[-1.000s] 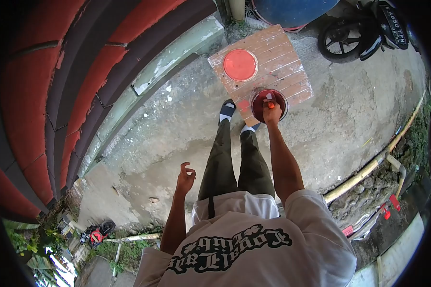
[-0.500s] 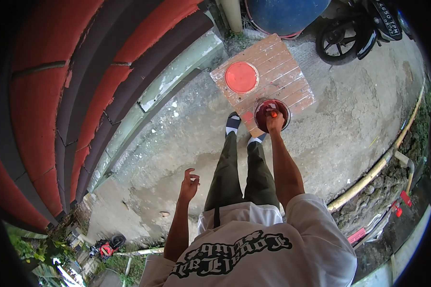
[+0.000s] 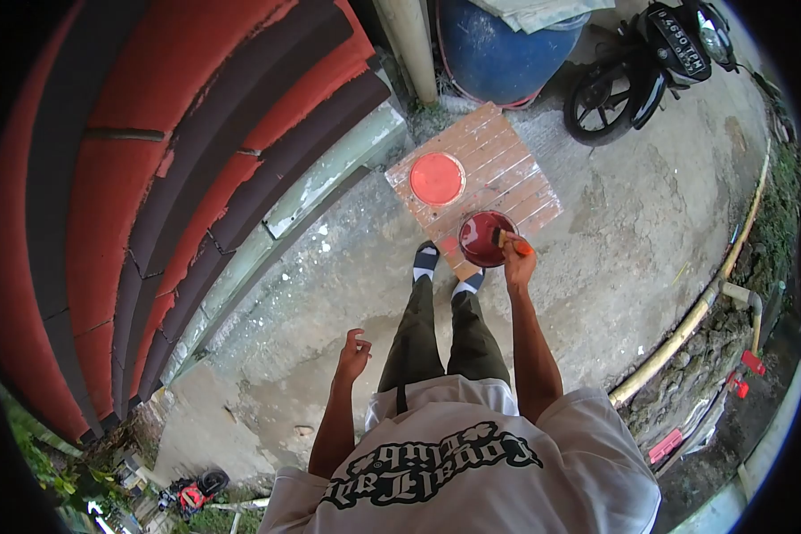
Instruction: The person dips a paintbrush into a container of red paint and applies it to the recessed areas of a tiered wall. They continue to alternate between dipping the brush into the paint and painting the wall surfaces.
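From where I stand, the right hand [image 3: 520,264] has its grip closed around the brush [image 3: 523,249] by the orange handle, beside the right, near edge of the paint bucket [image 3: 473,253]. The brush lies mostly crosswise, bristle end leftward over the bucket, handle end to the right. The bucket sits on the low wooden counter [image 3: 527,191], near a round red lid or tub. The left hand [image 3: 354,356], loosely half-open and holding nothing I can see, hangs well apart; the right is nearer.
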A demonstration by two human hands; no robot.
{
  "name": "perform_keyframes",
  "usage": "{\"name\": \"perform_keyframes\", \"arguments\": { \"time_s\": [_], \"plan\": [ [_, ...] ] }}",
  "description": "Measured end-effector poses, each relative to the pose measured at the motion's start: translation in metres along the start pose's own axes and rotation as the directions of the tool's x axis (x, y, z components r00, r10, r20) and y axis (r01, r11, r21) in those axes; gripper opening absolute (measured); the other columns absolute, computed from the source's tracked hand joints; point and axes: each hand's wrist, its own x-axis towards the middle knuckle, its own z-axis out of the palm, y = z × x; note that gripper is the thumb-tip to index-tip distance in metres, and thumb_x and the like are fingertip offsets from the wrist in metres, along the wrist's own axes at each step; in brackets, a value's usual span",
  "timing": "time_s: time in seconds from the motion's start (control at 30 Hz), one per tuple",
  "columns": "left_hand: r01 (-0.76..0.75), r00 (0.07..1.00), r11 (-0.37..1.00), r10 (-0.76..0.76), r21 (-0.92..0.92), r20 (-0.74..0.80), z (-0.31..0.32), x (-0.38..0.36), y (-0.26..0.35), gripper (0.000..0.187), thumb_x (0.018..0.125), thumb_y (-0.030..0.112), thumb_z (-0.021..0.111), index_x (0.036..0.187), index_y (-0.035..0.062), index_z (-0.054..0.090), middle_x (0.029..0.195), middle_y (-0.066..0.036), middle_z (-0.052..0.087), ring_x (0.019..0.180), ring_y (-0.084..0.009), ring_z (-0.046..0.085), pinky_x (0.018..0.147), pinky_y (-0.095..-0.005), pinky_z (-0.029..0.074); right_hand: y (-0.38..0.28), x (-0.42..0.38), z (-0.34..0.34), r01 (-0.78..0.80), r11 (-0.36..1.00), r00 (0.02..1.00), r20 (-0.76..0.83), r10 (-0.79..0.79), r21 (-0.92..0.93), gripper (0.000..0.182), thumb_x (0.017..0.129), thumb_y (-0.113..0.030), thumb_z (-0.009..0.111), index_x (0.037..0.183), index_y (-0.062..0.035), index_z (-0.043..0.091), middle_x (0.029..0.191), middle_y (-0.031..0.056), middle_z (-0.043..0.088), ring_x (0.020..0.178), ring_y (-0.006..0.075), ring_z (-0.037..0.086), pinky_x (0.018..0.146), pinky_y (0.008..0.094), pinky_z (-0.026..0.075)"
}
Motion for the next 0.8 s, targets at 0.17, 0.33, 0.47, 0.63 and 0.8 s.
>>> {"name": "perform_keyframes", "arguments": {
  "time_s": [0.17, 0.33, 0.47, 0.63, 0.8],
  "plan": [
    [-0.04, 0.999, 0.999, 0.04, 0.018, 0.012, -0.003, 0.015, 0.008, 0.042, 0.103, 0.013, 0.058, 0.143, 0.0159, 0.043, 0.106, -0.012, 0.072, 0.079, -0.02, 0.073, 0.068, -0.0336, 0.053, -0.04, -0.022, 0.005, 0.105, 0.923, 0.994, 0.072, -0.084, -0.37, 0.02, 0.098, -0.015, 0.071, 0.109, 0.0019, 0.075, 0.1, 0.011, 0.077, 0.093, 0.0172, 0.07, 0.088, 0.0323, 0.055],
    [-0.089, 0.996, 0.996, 0.09, -0.02, 0.029, -0.005, 0.02, 0.021, 0.034, 0.103, 0.013, 0.058, 0.136, 0.015, 0.051, 0.108, -0.012, 0.073, 0.081, -0.02, 0.073, 0.068, -0.0329, 0.053, -0.01, -0.015, 0.009, -0.042, 0.963, 0.993, -0.114, 0.011, -0.267, 0.023, 0.097, -0.021, 0.072, 0.105, -0.0004, 0.076, 0.093, 0.0119, 0.077, 0.085, 0.0192, 0.073, 0.077, 0.0325, 0.058],
    [-0.112, 0.994, 0.99, 0.11, -0.083, -0.025, -0.006, 0.02, 0.02, 0.029, 0.102, 0.013, 0.058, 0.131, 0.0128, 0.056, 0.108, -0.013, 0.073, 0.083, -0.0208, 0.073, 0.07, -0.0342, 0.055, -0.003, -0.012, 0.005, -0.301, 0.914, 0.902, -0.228, 0.366, 0.273, 0.025, 0.096, -0.023, 0.071, 0.105, -0.0002, 0.075, 0.088, 0.0114, 0.074, 0.075, 0.0242, 0.075, 0.068, 0.0351, 0.062],
    [0.019, 0.999, 0.965, -0.025, -0.263, -0.02, -0.014, 0.008, 0.005, 0.028, 0.099, 0.012, 0.058, 0.127, 0.0122, 0.06, 0.107, -0.012, 0.074, 0.08, -0.0208, 0.073, 0.068, -0.0354, 0.056, -0.021, -0.023, -0.028, -0.436, 0.534, 0.771, -0.006, 0.637, 0.724, 0.035, 0.101, -0.028, 0.059, 0.121, 0.001, 0.058, 0.111, 0.0221, 0.07, 0.09, 0.0349, 0.075, 0.075, 0.0434, 0.067],
    [0.129, 0.984, 0.948, -0.159, -0.292, -0.081, -0.024, -0.009, -0.011, 0.024, 0.103, 0.023, 0.057, 0.125, 0.0147, 0.063, 0.109, -0.009, 0.075, 0.08, -0.0192, 0.073, 0.067, -0.0339, 0.054, 0.006, -0.018, -0.046, -0.483, 0.259, 0.686, 0.178, 0.705, 0.836, 0.025, 0.097, -0.036, 0.06, 0.105, -0.0123, 0.06, 0.107, 0.0103, 0.065, 0.107, 0.0256, 0.068, 0.096, 0.0435, 0.062]
  ]
}}
